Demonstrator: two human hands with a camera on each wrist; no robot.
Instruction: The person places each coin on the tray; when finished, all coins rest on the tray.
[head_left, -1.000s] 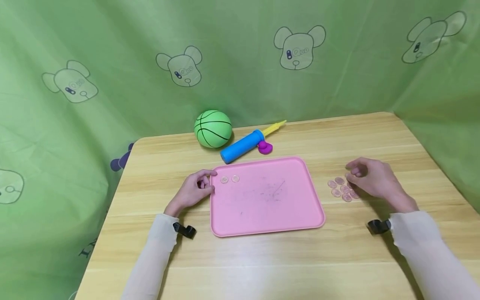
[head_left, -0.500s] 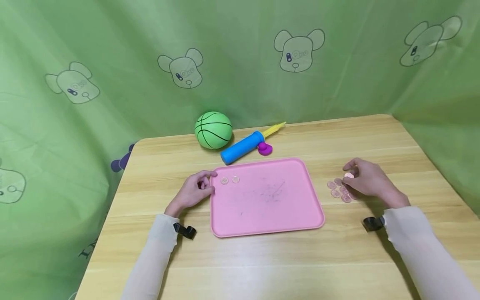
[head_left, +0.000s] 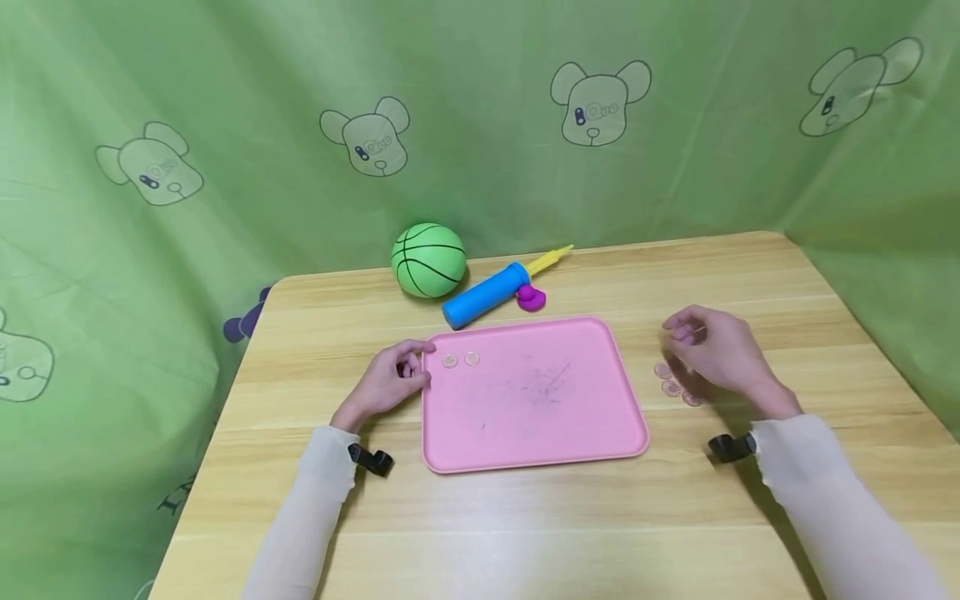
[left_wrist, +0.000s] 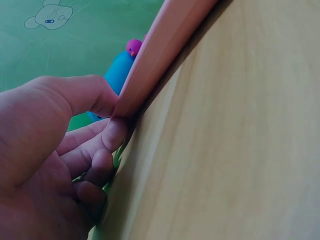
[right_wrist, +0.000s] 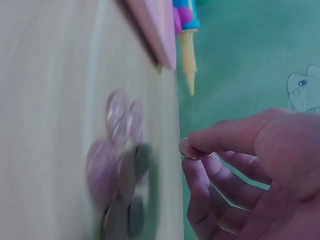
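Fingers of the right hand (head_left: 716,354) pinch one coin (right_wrist: 194,150) between thumb and forefinger, lifted just above the table (head_left: 525,517), to the right of the tray. Below that hand lies a cluster of loose coins (head_left: 671,383) on the wood; the hand covers part of it and the wrist view is blurred, so the exact count cannot be told, though at least four show. The left hand (head_left: 390,382) grips the near-left rim of one pink tray (head_left: 592,417), thumb on top and curled fingers (left_wrist: 107,137) against its edge. Inside the tray, near its far-left corner, two coins (head_left: 461,360) lie side by side, close to the left hand. Beyond the tray, at the back of the table, sit one green ball (head_left: 428,259) and one blue air pump (head_left: 491,293) with a yellow nozzle, just beside each other.
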